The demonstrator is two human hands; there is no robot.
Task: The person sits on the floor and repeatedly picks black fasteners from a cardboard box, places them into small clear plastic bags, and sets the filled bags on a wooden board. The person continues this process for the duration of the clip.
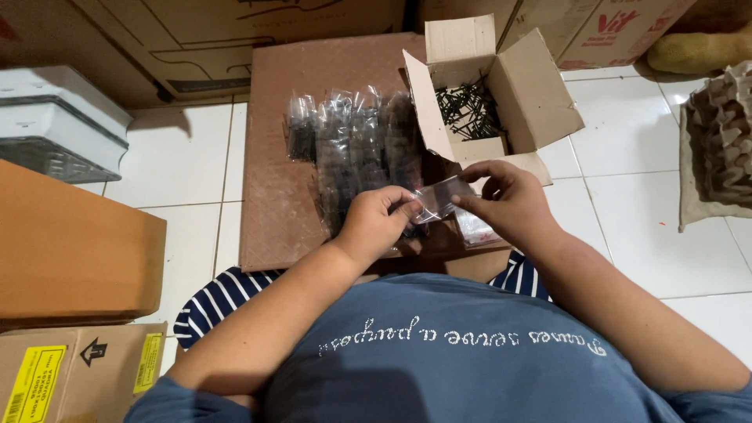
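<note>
A small clear plastic bag (439,199) is pinched between my left hand (376,219) and right hand (509,200), its long axis running hand to hand. Both grip it with closed fingertips, just in front of an open cardboard box (533,86) of dark screws (468,108).

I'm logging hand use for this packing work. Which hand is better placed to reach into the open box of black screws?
Probably the right hand: it lies just below the open box, while the left hand sits farther away, pinching the small clear bag both hands hold.
</note>
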